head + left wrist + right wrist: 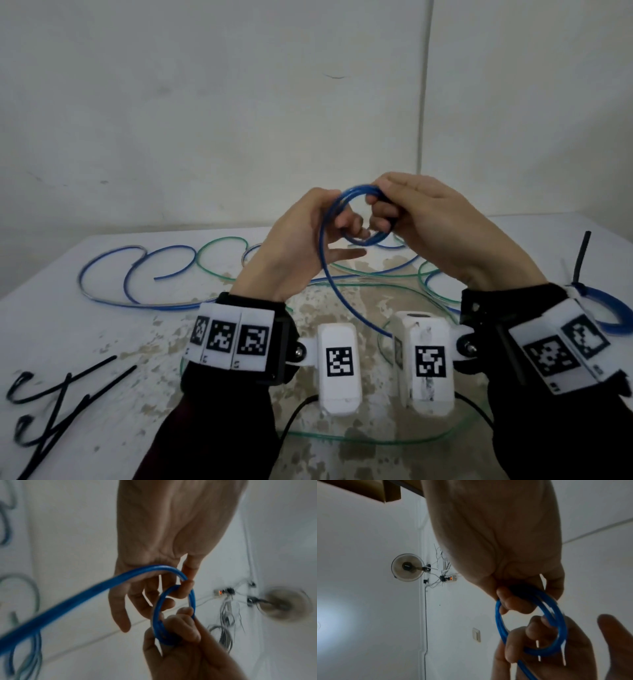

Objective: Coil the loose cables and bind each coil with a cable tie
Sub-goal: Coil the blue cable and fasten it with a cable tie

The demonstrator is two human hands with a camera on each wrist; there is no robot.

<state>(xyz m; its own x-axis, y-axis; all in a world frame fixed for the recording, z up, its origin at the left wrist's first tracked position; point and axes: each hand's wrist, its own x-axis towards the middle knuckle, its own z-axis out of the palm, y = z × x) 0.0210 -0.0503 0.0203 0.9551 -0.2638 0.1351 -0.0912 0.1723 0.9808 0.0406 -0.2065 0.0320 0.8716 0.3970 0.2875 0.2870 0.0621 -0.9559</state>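
Both hands are raised above the table around a small blue cable coil (359,242) (193,599) (498,614). My right hand (380,212) (513,601) pinches the coil's top between thumb and curled fingers. The fingers of my left hand (349,236) (527,639) are hooked through the ring and curl round its lower side, with the thumb sticking out below. The cable's loose tail (342,294) (68,601) runs past the left palm and down toward the table between my wrists.
Loose blue cable (102,260) and green cable (219,245) snake across the stained white table (102,325). Black cable ties (68,390) lie at the front left. A tied blue coil (613,308) sits at the right edge. A wall stands close behind.
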